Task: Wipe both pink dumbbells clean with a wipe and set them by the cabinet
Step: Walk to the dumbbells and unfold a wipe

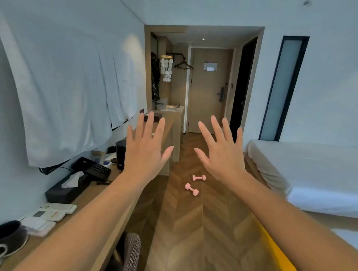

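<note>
Two small pink dumbbells lie on the wooden floor ahead of me, one point(199, 177) farther off and one point(191, 189) nearer, a short gap between them. My left hand point(145, 148) and my right hand point(220, 152) are both raised in front of me, backs toward me, fingers spread and straight, holding nothing. Both hands are well above the dumbbells. A black tissue box point(67, 188) with a white tissue sticking out sits on the desk at the left. A wooden cabinet point(176, 135) stands beyond the desk's far end.
The long wooden desk point(99, 220) along the left wall carries a black phone point(93, 168), remotes point(51, 213), cups and a dark kettle. A patterned chair back point(131, 255) is under its edge. A white bed point(317, 175) fills the right. The corridor leads to a door point(209, 91).
</note>
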A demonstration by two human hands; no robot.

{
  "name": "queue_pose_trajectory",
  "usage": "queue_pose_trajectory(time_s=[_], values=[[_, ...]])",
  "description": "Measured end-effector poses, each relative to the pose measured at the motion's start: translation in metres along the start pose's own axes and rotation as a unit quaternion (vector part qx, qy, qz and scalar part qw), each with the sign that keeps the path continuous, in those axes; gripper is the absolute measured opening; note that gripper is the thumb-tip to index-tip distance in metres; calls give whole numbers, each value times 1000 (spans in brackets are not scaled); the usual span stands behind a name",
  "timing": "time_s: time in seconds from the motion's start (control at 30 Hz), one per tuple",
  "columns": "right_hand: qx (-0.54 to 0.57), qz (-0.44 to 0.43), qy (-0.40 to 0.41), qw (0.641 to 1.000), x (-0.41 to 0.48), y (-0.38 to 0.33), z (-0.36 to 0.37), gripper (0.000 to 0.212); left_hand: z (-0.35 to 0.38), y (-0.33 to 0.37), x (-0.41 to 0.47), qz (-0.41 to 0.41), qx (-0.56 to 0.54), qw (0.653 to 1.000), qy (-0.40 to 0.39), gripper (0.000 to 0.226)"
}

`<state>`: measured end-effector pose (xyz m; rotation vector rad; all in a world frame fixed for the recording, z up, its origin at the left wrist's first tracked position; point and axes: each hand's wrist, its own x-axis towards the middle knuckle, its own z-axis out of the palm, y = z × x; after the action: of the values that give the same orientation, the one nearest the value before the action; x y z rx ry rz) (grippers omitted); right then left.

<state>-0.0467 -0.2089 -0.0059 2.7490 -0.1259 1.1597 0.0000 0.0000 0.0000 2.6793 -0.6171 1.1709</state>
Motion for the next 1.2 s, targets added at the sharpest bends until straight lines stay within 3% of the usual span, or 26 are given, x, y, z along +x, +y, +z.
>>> queue_pose_trajectory(time_s=[0.33,0.8,1.2], values=[[-16,18,-52,998,-3,37,96,66,99,18,13,12,10,998,-54,73],[13,31,-92,995,58,154,267,64,256,69,103,-21,32,990,-133,74],[25,44,-157,986,84,182,364,63,363,74,139,-18,-15,987,-161,70]])
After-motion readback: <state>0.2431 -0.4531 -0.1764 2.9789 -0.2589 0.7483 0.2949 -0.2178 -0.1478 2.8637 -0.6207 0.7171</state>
